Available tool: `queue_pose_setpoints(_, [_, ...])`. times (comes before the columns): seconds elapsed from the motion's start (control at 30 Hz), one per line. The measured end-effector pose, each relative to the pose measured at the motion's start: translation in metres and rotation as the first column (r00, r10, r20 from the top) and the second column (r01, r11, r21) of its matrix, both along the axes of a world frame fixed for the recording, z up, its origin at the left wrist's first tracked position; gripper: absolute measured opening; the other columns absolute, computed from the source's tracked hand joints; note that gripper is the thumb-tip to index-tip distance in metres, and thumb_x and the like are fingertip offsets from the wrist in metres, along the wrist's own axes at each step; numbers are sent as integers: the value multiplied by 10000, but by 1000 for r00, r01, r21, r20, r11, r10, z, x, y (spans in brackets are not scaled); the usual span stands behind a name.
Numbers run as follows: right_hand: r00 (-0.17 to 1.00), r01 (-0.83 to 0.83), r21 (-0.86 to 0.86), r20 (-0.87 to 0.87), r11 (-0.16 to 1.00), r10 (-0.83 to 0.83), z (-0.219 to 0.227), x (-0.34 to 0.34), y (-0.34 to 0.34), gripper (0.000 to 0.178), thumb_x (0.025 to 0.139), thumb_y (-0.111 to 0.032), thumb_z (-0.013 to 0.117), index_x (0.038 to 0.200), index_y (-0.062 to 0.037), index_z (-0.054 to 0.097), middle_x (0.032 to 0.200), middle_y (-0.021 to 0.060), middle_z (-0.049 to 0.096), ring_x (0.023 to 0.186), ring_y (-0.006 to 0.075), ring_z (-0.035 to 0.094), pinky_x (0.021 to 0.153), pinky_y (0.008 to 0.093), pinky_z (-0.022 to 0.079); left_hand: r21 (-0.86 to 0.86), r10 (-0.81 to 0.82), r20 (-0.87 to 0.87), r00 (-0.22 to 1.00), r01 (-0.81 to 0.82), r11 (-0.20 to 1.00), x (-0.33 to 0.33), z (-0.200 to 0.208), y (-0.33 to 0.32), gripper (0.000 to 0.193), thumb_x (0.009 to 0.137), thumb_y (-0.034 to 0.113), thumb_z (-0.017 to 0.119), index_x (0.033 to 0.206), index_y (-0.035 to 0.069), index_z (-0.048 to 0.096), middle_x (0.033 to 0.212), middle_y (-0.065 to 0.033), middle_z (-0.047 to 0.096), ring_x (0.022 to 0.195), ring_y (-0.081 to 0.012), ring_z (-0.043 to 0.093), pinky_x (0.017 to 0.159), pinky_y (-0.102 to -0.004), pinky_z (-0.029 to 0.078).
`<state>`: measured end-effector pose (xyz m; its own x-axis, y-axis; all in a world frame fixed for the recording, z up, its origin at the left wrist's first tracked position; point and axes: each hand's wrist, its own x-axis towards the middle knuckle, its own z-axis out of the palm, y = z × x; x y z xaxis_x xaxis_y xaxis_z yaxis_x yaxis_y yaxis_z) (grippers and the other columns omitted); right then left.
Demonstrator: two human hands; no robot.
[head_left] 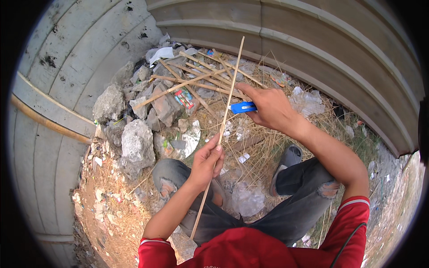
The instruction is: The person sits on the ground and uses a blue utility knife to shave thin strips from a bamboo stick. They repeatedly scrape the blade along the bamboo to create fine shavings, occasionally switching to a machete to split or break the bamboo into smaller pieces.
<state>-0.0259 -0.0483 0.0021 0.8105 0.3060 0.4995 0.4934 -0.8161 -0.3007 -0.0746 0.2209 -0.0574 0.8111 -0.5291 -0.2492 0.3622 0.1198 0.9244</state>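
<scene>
A long thin bamboo strip (206, 195) runs slantwise from near my lap up past both hands. My left hand (208, 161) is closed round it near its middle, above my left knee. My right hand (270, 107) grips a blue utility knife (243, 107), whose tip end meets or nearly meets the strip; the blade itself is too small to make out. Beyond the hands, several wider bamboo strips (178, 87) lie crossed over one another on rocks and dry straw.
Grey rocks (136, 142) are heaped at the left. A corrugated metal wall (308, 35) curves behind and right, and a pale panel wall (89, 49) stands left with a bamboo pole (49, 119) along it. Straw and plastic scraps (248, 198) litter the ground between my feet.
</scene>
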Motion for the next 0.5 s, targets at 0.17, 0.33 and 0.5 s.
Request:
queue_pose_setpoints(0.17, [887, -53, 138, -449, 989, 110, 3, -28, 24, 400, 976, -392, 554, 1008, 7, 559, 729, 241, 650, 720, 475, 646, 685, 569, 486, -85, 180, 11, 984, -179, 980, 16, -1, -17, 520, 1108, 334, 387, 1562, 86, 335, 804, 11, 470, 467, -60, 381, 403, -197, 320])
queue_pose_setpoints(0.33, [729, -233, 211, -608, 949, 314, -1, -30, 34, 385, 1024, -356, 494, 1025, 22, 567, 771, 257, 644, 774, 464, 645, 715, 555, 485, -114, 180, 88, 980, -169, 979, 20, 0, -16, 572, 1103, 386, 384, 1554, 37, 337, 822, -7, 520, 483, -63, 410, 418, -198, 336])
queue_pose_setpoints(0.5, [667, -276, 282, -633, 919, 394, -12, -24, 34, 396, 1033, -360, 490, 1057, 26, 569, 767, 236, 637, 755, 447, 639, 714, 529, 487, -71, 166, 141, 976, -158, 985, 20, -6, -13, 609, 1073, 320, 510, 1549, -10, 325, 864, -36, 588, 520, -62, 458, 439, -197, 349])
